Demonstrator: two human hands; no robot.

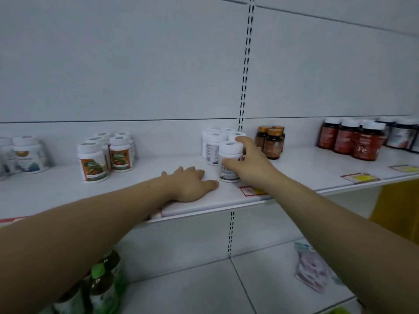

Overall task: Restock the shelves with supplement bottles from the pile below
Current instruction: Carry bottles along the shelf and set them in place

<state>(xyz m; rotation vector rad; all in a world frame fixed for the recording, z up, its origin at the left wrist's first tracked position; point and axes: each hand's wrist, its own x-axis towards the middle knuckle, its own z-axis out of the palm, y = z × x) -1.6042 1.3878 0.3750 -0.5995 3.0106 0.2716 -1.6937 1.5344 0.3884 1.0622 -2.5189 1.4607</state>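
Observation:
A white supplement bottle [229,159] with a white cap stands upright on the white shelf [145,186], at the front of a cluster of like white bottles [215,141]. My right hand [247,162] is wrapped around its right side, thumb on the front and fingers over the cap edge. My left hand [190,183] lies flat, palm down, on the shelf just left of that bottle, holding nothing. My left forearm crosses the shelf's front edge.
On the same shelf stand white bottles with orange labels [104,155], more white bottles at far left [25,155], amber bottles [272,141] and dark red bottles [353,139]. Price tags [359,177] line the front edge. Below lie green-capped bottles [102,282] and a pouch [311,270].

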